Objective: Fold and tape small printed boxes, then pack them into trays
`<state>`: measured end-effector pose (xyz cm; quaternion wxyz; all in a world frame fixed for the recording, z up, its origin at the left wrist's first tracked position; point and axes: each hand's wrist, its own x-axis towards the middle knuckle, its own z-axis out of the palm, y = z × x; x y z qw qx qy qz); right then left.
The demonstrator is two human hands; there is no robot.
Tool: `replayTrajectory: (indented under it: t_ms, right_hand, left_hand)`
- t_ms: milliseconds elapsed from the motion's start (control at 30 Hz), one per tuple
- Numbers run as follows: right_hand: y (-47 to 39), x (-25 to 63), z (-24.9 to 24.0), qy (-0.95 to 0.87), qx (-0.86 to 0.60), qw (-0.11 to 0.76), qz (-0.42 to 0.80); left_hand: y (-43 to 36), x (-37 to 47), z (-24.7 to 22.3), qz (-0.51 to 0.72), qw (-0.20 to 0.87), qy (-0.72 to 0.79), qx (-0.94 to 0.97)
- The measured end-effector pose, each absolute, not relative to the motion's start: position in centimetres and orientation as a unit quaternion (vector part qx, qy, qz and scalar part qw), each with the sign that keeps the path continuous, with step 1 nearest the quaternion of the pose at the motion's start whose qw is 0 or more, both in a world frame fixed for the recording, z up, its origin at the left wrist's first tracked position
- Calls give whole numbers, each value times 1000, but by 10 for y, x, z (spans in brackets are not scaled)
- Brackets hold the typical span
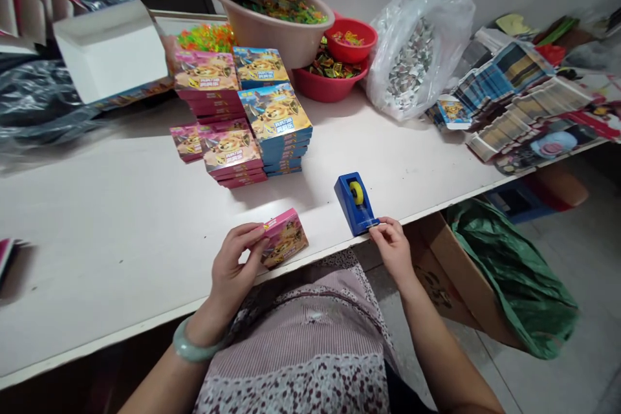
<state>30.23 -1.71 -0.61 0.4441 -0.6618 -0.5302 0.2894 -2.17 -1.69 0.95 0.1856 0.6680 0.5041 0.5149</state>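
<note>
The pink box (285, 239) was held by the L hand (237, 255) at the near edge of the white table (121, 207). Its L side was pinched b/w thumb and fingers, so those fingers were clamped on it. The box was tipped a bit, w/ its pink side at the top and its pic. side turned to the apron (310, 317). The long way of the box was hard to tell at this tilt, but it seemed to be lined up approx. w/ the table edge.

The blue tape holder (345, 197) was set to the R of the box, w/ a strip of table b/w the two. Its long way was pointed from the back of the table to the front, w/ the yellow roll (357, 193) seen in its middle. The R hand (395, 252) was placed at its low front lip, w/ thumb and finger bent close. It couldn't be told if tape was pinched there.

From the R fingertips, the box was found to the L, well apart; the L hand was much nearer to it. That side-to-side gap was judged the main thing. Behind, pink boxes (233, 147) and blue boxes (276, 119) were piled, touched by neither hand.
</note>
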Motion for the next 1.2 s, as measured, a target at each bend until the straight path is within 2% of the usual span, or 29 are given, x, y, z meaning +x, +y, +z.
replayTrajectory:
  t_ms: [167,267,367,433,567,700,867,933,1000,1133,1200]
  right_hand:
    - [-22,311,3,-615,-678,342,211]
    - [-31,290,20,-619,-626,335,335]
    - [-32,241,42,-560,-523,377,521]
    - [-26,206,53,-525,-470,399,588]
    - [-8,163,54,-509,-438,387,632]
    - [0,158,41,-547,-471,364,589]
    - [25,156,37,-688,-524,279,417]
    - [38,156,38,-715,-534,231,387]
    - [45,160,37,-712,-513,218,428]
    - [34,168,31,-639,-440,291,559]
    - [24,166,26,-621,-419,311,584]
  left_hand:
    - [-18,-19,10,514,200,489,676]
    - [-19,-17,13,514,199,481,682]
    - [-21,-16,17,496,189,483,696]
    - [-23,-17,21,473,168,478,721]
    - [-26,-23,32,382,102,435,809]
    - [-23,-25,36,315,90,425,844]
    - [-17,-30,30,430,197,445,760]
    - [-13,-43,35,463,234,490,701]
    - [-1,-64,47,501,261,538,625]
    - [53,-108,79,590,255,598,479]
    - [92,-121,89,601,291,605,434]
